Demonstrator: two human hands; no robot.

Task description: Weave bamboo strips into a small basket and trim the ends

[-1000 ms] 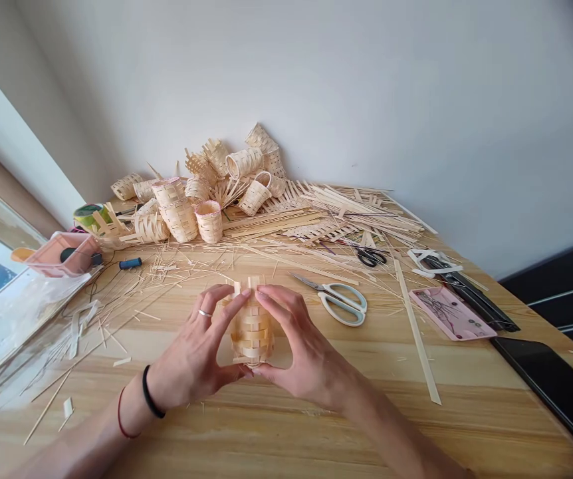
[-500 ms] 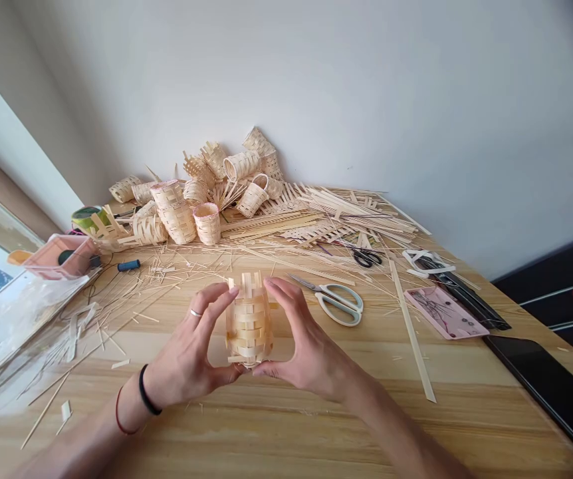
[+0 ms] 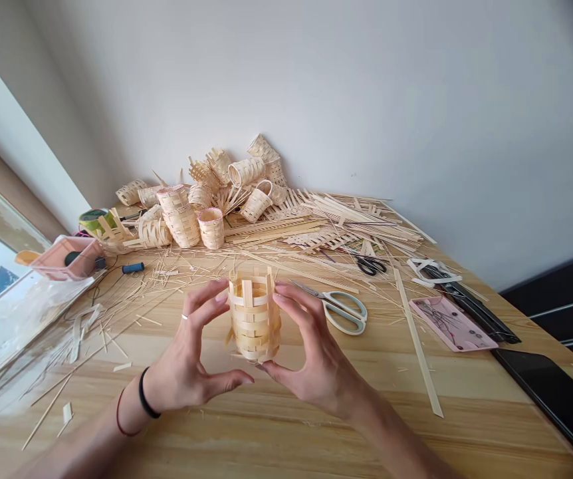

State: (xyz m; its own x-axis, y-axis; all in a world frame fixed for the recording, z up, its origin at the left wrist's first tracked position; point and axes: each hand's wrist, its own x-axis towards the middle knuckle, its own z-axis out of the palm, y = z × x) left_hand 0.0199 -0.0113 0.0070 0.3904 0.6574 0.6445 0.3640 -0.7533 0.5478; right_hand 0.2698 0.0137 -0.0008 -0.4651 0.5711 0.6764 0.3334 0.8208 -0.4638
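Note:
A small woven wood-strip basket (image 3: 254,326) stands upright between my hands, with loose strip ends sticking up around its open top. My left hand (image 3: 194,352) curves along its left side, fingertips at the upper edge and thumb just below the base, seemingly a little off it. On the other side, my right hand (image 3: 316,346) grips the basket, fingers at the upper right edge and thumb under the bottom. Light-handled scissors (image 3: 343,311) lie open on the table behind my right hand.
Finished and part-woven baskets (image 3: 181,216) are heaped against the wall beside piles of flat strips (image 3: 336,219). Black scissors (image 3: 370,265), a pink tray of pins (image 3: 451,322) and a black phone (image 3: 546,392) lie to the right. A pink bin (image 3: 70,259) stands left.
The basket has tipped so that its open top now shows more toward me. My left thumb has moved slightly away from its base. The whole view has shifted a little.

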